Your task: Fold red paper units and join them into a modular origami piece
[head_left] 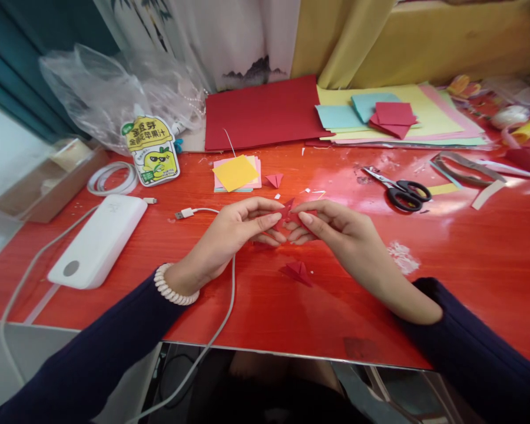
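Observation:
Between my two hands, just above the red table (265,312), is a small piece of folded red paper (287,211). My left hand (242,222) pinches its left side between thumb and fingers. On the other side my right hand (331,224) grips it the same way. Fingers cover much of the paper, so its full shape is hidden. Another folded red paper piece (297,272) lies on the table below my hands. Beyond my fingertips rests a smaller red folded triangle (274,180).
Black-handled scissors (404,191) lie to the right. A yellow square sheet (235,173) tops a small paper stack. Large coloured sheets (265,115) lie at the back. At left are a white power bank (99,241) and a yellow snack pouch (151,150). A white cable (229,294) crosses the table edge.

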Available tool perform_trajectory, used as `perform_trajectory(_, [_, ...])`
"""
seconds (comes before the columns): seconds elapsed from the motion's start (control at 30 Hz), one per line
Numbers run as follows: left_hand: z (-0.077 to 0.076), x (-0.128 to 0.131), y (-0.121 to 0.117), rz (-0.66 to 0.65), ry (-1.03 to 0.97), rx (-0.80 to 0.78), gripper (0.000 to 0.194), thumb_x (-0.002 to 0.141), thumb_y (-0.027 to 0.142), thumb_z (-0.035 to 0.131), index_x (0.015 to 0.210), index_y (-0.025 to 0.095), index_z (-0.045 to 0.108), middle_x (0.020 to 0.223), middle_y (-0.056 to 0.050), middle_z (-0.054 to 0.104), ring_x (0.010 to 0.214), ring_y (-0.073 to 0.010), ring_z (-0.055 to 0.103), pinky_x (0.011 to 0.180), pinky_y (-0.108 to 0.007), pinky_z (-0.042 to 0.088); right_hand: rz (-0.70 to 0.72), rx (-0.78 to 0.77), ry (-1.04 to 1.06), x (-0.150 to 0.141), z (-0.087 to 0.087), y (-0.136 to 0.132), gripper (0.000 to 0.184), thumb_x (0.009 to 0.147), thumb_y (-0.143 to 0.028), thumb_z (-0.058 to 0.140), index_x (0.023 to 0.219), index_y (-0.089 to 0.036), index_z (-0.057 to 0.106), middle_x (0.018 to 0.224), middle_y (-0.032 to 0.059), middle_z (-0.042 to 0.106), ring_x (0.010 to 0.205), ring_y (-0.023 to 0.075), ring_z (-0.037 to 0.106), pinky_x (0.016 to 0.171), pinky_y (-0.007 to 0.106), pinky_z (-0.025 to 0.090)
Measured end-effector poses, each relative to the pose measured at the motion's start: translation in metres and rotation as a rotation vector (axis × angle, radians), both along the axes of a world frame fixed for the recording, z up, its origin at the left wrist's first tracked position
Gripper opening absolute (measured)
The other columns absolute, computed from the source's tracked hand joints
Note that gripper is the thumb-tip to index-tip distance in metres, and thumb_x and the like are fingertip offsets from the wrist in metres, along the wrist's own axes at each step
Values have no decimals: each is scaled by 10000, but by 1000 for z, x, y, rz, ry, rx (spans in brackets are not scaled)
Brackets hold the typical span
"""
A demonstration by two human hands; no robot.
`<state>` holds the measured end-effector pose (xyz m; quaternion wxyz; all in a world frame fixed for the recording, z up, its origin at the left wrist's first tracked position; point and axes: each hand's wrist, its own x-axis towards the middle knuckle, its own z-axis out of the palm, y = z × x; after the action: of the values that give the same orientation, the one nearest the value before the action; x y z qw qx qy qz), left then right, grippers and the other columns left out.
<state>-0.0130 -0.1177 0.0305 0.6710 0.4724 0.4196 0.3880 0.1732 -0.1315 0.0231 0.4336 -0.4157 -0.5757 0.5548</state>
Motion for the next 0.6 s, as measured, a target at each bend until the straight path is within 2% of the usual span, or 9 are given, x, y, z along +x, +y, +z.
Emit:
perform_trajectory(0.17, [-1, 0, 0, 16, 16, 11, 177, 806, 220, 685, 941, 135, 608, 820, 15, 655, 658, -85, 683, 645, -192, 573, -30, -31, 14, 0, 3, -1, 141, 934, -298, 562, 915, -168, 614, 831, 25, 719, 717, 122, 704, 709, 248, 594])
perform_trajectory(0.43, [-1, 0, -1, -9, 30, 25, 168, 814, 228, 676, 938, 140, 605, 835, 8, 662, 685, -93, 684, 658, -202, 573, -21, -47, 8, -1, 3, -2, 140, 938, -261, 556, 1014, -167, 625, 765, -2, 714, 701, 107, 707, 702, 223, 597])
perform_trajectory(0.6, [0, 0, -1, -18, 25, 7, 163, 823, 226, 670, 940, 139, 597, 830, 14, 648, 690, -100, 692, 650, -203, 575, -30, -35, 5, -2, 3, -1, 131, 939, -262, 554, 983, -166, 632, 775, 5, 722, 691, 103, 701, 679, 217, 594])
